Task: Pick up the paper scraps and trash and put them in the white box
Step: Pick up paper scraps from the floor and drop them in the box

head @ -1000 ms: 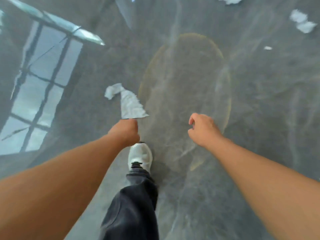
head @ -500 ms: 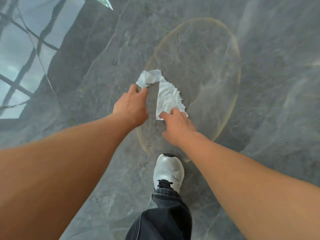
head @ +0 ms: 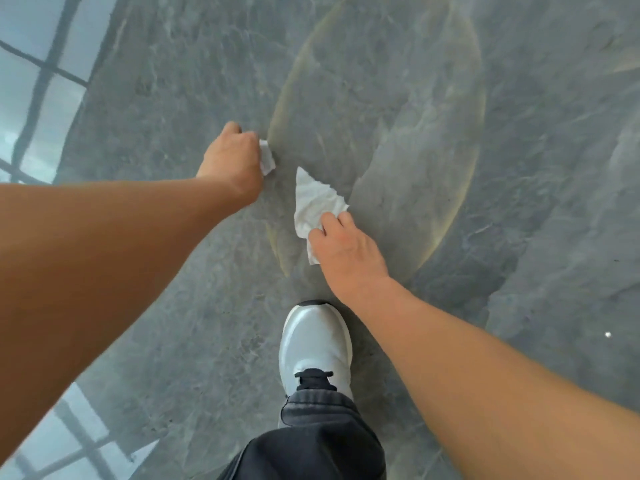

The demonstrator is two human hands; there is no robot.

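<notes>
**A:** Down at the bottom of the frame, closest to the cam: a white sneaker (head: pixel 314 344) and a dark trouser leg (head: pixel 311 441) planted on the grey marble floor (head: pixel 519 168); prob stepped fwd so both arms can reach low w/o overbalancing.

**B:** yep; next up is the right hand (head: pixel 346 249); fingers pinched on the bigger paper scrap (head: pixel 313 199), gripping its near edge so the torn pointy end sticks out away from the person; can't tell if the scrap is off the floor or just skimming it tbh.

**A:** and the left hand (head: pixel 233 155) a bit further out; curled into a fist around a smaller paper bit (head: pixel 266 157), only a white corner poking out the thumb side; balled up like that so it won't flutter off, imo.

**B:** the two pieces are apart, near each other but not touching; one per hand.

**A:** beyond that just a faint yellowish ring (head: pixel 479 109) on the floor, and window reflections (head: pixel 38 98) far left; tiny white speck (head: pixel 607 334) off to the right, maybe more trash, too small to say.

**B:** white box isn't in view anywhere; so I'd guess pickup's basically done here, carrying to the box comes next.
</notes>
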